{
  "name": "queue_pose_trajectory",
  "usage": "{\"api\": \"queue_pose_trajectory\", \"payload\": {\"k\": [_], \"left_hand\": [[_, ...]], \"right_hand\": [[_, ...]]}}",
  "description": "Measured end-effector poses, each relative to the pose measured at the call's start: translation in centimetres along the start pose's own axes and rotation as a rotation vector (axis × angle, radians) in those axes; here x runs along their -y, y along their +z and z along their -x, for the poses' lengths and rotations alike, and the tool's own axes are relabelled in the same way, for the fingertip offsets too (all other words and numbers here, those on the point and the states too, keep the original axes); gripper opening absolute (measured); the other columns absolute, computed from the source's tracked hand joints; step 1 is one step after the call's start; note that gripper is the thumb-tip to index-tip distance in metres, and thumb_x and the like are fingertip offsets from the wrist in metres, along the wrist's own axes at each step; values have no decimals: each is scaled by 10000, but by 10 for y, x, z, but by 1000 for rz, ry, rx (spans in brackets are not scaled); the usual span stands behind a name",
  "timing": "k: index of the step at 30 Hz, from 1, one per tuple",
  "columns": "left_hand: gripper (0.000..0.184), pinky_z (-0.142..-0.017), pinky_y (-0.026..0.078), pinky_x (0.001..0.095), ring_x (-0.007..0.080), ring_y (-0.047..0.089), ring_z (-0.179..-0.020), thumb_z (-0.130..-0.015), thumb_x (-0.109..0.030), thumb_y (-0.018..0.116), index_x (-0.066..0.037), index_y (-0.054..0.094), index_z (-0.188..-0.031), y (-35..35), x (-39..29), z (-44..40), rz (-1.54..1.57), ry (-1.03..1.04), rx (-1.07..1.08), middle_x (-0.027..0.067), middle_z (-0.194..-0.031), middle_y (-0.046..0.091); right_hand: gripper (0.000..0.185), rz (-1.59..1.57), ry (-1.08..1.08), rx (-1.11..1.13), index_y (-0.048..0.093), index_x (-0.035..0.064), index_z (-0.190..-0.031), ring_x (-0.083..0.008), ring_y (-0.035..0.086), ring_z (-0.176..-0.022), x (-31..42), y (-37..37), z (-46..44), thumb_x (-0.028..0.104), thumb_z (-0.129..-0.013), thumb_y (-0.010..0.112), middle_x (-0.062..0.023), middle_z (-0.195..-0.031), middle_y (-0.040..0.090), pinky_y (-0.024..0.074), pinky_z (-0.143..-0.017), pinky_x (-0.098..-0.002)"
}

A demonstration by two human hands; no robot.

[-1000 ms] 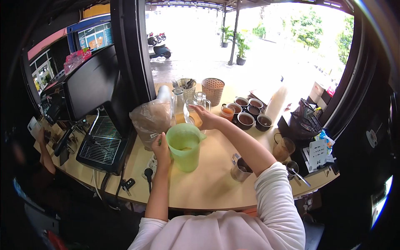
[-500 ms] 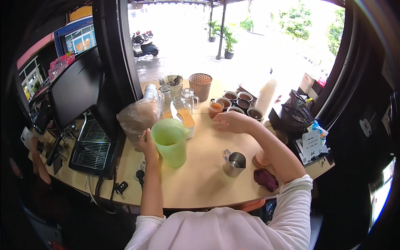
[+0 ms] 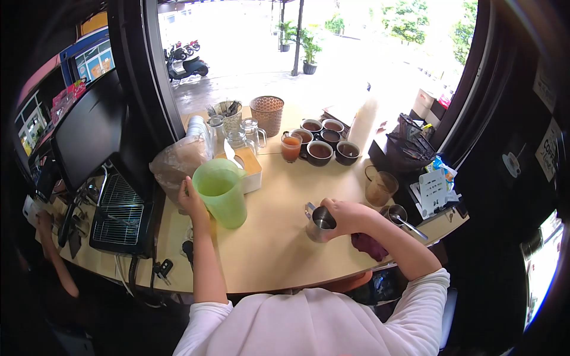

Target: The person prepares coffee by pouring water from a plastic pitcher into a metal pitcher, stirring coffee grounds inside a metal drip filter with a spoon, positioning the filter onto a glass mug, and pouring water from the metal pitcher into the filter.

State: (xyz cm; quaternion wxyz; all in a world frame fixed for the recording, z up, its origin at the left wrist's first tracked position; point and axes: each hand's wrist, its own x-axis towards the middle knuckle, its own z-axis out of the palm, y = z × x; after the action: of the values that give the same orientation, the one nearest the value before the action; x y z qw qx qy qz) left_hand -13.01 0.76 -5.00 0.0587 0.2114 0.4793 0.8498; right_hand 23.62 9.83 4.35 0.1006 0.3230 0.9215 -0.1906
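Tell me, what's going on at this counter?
The person's left hand holds a green jug beside a tissue box, while the right hand grips a metal pitcher on the side away from its handle. A crumpled maroon cloth lies nearby. Farther back stand several cups of dark liquid and a clear cup of orange drink.

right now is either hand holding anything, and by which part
The left hand holds the green pitcher at its left side; the right hand grips the metal jug by the side opposite its handle.
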Motion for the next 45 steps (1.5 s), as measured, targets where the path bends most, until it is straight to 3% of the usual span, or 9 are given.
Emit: {"api": "queue_pose_trajectory", "payload": {"k": [4,10,15,19,26,32,37,43,45], "left_hand": [[233,-736,441,236,94,538,-809,-971,-214,518,10,563,-924,-9,3,-1,39,38,102,27,-863,572],[99,-888,406,348,199,507,-971,-958,-115,450,-26,473,-995,28,-45,32,-260,650,-154,92,-1005,516],[105,-849,439,424,310,550,-908,-826,-6,539,-50,493,-909,39,-51,83,-259,968,383,134,-956,565],[145,-861,439,408,316,556,-943,-840,-23,542,-36,508,-981,66,-48,119,-299,763,748,146,-1008,572],[362,-976,401,387,309,518,-1123,-873,-108,588,-63,491,-1218,72,-2,132,-332,12,1033,133,-1199,531],[289,-1009,380,394,274,504,-1156,-866,-59,550,-39,528,-1153,58,-70,133,-452,459,902,130,-1227,537],[279,-1006,352,429,299,473,-1160,-790,46,511,-31,531,-1057,16,-82,94,-528,729,364,129,-1146,535],[557,-1083,256,384,213,386,-1251,-727,82,415,-35,417,-1272,-13,-69,41,-240,279,-25,116,-1336,423],[463,-1087,261,347,203,402,-1252,-816,17,469,-41,427,-1274,-19,-62,34,-199,113,56,101,-1328,441]], "right_hand": [[763,-40,-17,-70,413,10,-1237,-354,574,-1043,-6,13,-6,252,-632,810,-197,-1106,575,477,-865,-413],[681,-95,-107,-78,450,92,-1245,-341,567,-1057,-5,10,-6,191,-664,793,-170,-1134,568,466,-894,-409],[709,-152,-143,-113,444,109,-1281,-344,556,-1078,-4,15,-14,200,-668,790,-172,-1178,545,460,-919,-406],[728,-190,-176,-195,432,101,-1305,-351,548,-1094,-2,25,-19,211,-678,786,-180,-1213,531,456,-935,-402],[778,-353,-164,-350,412,76,-1315,-348,552,-1098,3,46,-32,281,-674,802,-177,-1220,541,460,-912,-415],[813,-566,-172,-525,433,85,-1297,-311,565,-1097,-4,86,-56,306,-633,848,-163,-1198,564,466,-916,-384],[813,-759,-235,-521,454,95,-1274,-307,579,-1067,2,106,-77,279,-600,870,-143,-1173,573,481,-899,-382],[758,-971,-260,-632,469,53,-1229,-236,580,-1035,31,96,-95,259,-616,864,-123,-1106,580,477,-887,-360],[744,-949,-314,-667,476,54,-1222,-189,581,-1018,44,81,-103,237,-617,869,-91,-1097,588,479,-898,-335]]}}
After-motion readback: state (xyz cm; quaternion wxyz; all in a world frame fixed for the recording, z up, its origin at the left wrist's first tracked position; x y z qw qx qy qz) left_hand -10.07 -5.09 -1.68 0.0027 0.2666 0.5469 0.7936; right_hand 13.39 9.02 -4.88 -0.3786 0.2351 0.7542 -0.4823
